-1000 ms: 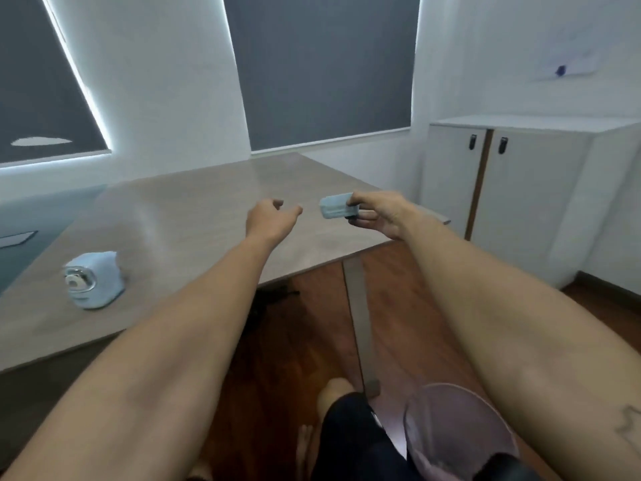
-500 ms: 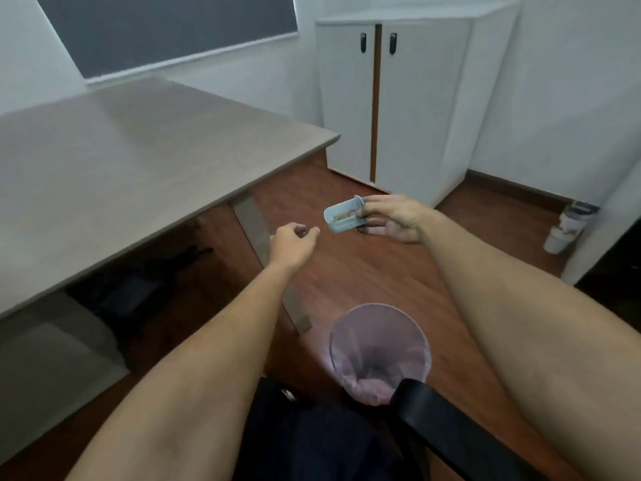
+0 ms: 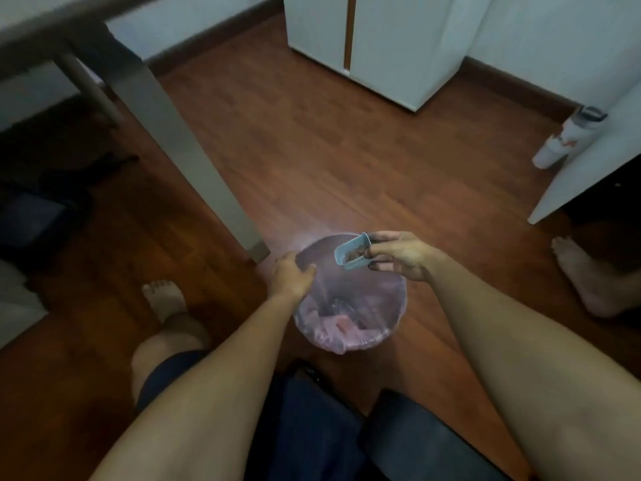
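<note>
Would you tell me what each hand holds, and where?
The right hand pinches the blue tray by its right end; the left hand seems to grip the lined bin at its rim.

The right hand is pinching a small blue tray by its end, holding it tilted over the bin, which is lined with a pink bag. Brown shavings are lying in the tray. The left hand is sitting at the bin's rim with its fingers curled; whether it is gripping the bag is unclear. The bin is standing on the wooden floor beside a grey table leg.
</note>
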A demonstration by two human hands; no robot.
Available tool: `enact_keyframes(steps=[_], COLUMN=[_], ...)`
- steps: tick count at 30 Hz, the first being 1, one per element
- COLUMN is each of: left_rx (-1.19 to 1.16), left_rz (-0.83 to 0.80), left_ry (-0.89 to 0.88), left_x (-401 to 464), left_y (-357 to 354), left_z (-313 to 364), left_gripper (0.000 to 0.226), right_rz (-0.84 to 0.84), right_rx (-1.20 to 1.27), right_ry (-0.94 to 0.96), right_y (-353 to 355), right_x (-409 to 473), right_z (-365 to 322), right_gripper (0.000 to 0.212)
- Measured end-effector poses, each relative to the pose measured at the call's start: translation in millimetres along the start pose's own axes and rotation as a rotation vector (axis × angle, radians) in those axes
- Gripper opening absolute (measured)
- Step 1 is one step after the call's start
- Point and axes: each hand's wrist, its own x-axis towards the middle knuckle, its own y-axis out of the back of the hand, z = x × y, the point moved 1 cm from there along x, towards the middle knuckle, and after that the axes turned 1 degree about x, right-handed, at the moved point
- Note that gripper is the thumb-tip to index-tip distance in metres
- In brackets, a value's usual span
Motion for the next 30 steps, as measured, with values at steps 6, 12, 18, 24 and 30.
enact_keyframes(steps=[6, 12, 18, 24, 30], left_rx=[-0.006, -0.091, -0.103, -0.108, -0.104], left_rz=[0.011, 0.102, 0.166, 0.189, 0.181], left_ry=[0.103, 0.104, 0.075, 0.058, 0.063], left_x=[14.0, 13.3, 14.9, 15.3, 16.2], left_y=[-30.9, -46.3, -50.2, -52.6, -51.9], left_z=[-30.8, -55.7, -63.0, -65.6, -65.5], left_gripper=[0.049, 0.043, 0.050, 0.057, 0.056], right_rz=[0.148, 0.268, 0.286, 0.289, 0.270], right_rx=[-0.164, -0.694, -1.187, -1.295, -1.335], right_ry=[-0.069, -0.107, -0.069, -0.020, -0.023], right_y=[-5.0, -17.9, -38.7, -54.0, -61.1], right_x=[32.7, 61.7, 81.6, 90.5, 89.1], right_z=[37.8, 54.9, 56.1, 52.8, 46.2], right_gripper=[0.025, 0.031, 0.068, 0.057, 0.054])
